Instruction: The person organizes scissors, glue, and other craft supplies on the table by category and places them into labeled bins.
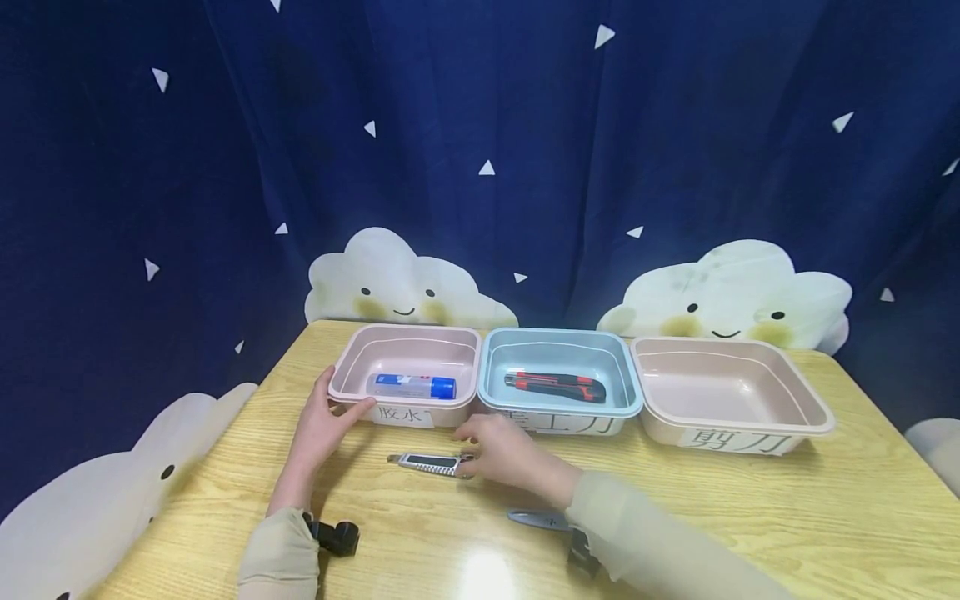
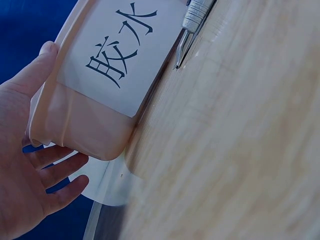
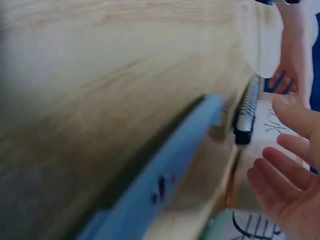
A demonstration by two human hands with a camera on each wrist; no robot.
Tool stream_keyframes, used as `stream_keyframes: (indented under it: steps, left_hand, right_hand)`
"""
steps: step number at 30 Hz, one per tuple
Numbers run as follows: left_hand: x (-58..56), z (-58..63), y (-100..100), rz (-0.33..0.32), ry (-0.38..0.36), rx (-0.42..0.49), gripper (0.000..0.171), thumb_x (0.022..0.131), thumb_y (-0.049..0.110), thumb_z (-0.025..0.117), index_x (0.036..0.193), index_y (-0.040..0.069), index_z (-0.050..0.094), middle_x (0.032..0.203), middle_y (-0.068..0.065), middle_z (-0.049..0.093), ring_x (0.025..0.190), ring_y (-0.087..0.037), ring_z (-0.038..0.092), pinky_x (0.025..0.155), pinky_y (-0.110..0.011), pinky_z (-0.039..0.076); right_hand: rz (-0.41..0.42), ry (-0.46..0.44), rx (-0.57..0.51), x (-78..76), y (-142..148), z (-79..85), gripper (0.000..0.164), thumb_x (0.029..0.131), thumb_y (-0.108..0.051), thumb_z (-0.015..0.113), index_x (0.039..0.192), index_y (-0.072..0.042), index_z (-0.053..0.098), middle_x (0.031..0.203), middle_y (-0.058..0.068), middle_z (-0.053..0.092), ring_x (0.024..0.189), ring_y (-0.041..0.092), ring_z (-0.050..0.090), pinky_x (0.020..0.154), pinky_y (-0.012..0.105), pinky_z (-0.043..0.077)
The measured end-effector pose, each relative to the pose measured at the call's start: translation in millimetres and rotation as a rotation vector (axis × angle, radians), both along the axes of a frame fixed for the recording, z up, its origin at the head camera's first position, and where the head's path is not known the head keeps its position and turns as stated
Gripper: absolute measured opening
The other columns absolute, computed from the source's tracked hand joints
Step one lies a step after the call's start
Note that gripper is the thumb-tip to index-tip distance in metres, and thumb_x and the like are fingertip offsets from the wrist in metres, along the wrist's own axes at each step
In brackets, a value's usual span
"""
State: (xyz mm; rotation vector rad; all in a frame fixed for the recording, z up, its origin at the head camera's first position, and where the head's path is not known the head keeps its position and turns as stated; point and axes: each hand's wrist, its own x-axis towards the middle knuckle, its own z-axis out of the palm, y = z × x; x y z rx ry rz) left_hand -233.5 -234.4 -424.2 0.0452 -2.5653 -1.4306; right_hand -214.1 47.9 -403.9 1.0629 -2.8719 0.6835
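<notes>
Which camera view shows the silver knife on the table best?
The head view: the silver knife lies lengthwise there, mostly visible, the right hand partly covering one end. Left wrist shows only one end; right wrist shows it foreshortened.

Light seems to fall from overhead, throwing a white glare on the near worktop [image 1: 420, 533] and a small gleam inside the far-right pink bin [image 1: 738, 383]. The curtain [image 1: 480, 92] darkens toward the left. Shadows are soft; the right hand [image 1: 506, 450] looks slightly smeared. Both wrist views are dimmer: the left keeps the label [image 2: 120, 45] crisp, the right badly blurs the blue-grey object [image 3: 165, 170].
</notes>
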Motion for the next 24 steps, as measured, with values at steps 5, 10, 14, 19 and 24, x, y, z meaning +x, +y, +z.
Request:
stream_keyframes:
  steps: [5,10,14,19,24]
  left_hand:
    - [-1.2,-1.8,-0.1,-0.001,0.003,0.004,0.093,0.077,0.041,0.071,0.145,0.011,0.016,0.135,-0.019,0.039,0.114,-0.033,0.046,0.098,-0.045,0.041]
    - [-1.2,-1.5,-0.4,-0.001,0.007,0.005,0.093,0.077,0.041,0.070,0.145,0.011,0.015,0.135,-0.019,0.039,0.114,-0.033,0.046,0.098,-0.045,0.041]
    - [-1.2,-1.0,-0.3,-0.005,0.000,0.004,0.093,0.077,0.041,0.070,0.145,0.011,0.015,0.135,-0.019,0.038,0.115,-0.033,0.045,0.098,-0.045,0.041]
    - [-1.1,-0.2,0.0,-0.004,-0.011,0.006,0.094,0.076,0.042,0.070,0.145,0.012,0.015,0.136,-0.018,0.038,0.116,-0.033,0.045,0.099,-0.045,0.040]
    - [-0.8,0.3,-0.4,0.000,-0.020,0.005,0.094,0.076,0.044,0.070,0.146,0.013,0.014,0.137,-0.018,0.038,0.117,-0.033,0.044,0.100,-0.045,0.039]
  right_hand:
    - [-0.006,-0.008,0.068,0.4,-8.4,-8.0,0.054,0.065,-0.037,0.079,0.111,-0.012,0.065,0.103,0.000,0.066,0.091,0.013,0.060,0.081,0.026,0.049]
    - [-0.003,0.012,0.085,1.0,-14.9,-12.0,0.054,0.063,-0.036,0.080,0.110,-0.013,0.066,0.103,-0.001,0.066,0.091,0.014,0.060,0.083,0.028,0.048]
    - [0.028,0.058,0.073,2.0,-16.1,-14.0,0.041,0.066,-0.030,0.079,0.102,-0.012,0.068,0.092,-0.002,0.068,0.081,0.011,0.059,0.077,0.026,0.048]
    - [0.078,0.127,0.035,-1.7,-14.8,-21.5,0.027,0.069,-0.026,0.076,0.092,-0.013,0.071,0.084,-0.005,0.067,0.074,0.009,0.057,0.071,0.024,0.048]
    - [0.062,0.097,0.050,-0.2,-9.1,-16.7,0.029,0.071,-0.026,0.075,0.097,-0.013,0.070,0.095,-0.002,0.068,0.086,0.012,0.061,0.080,0.026,0.049]
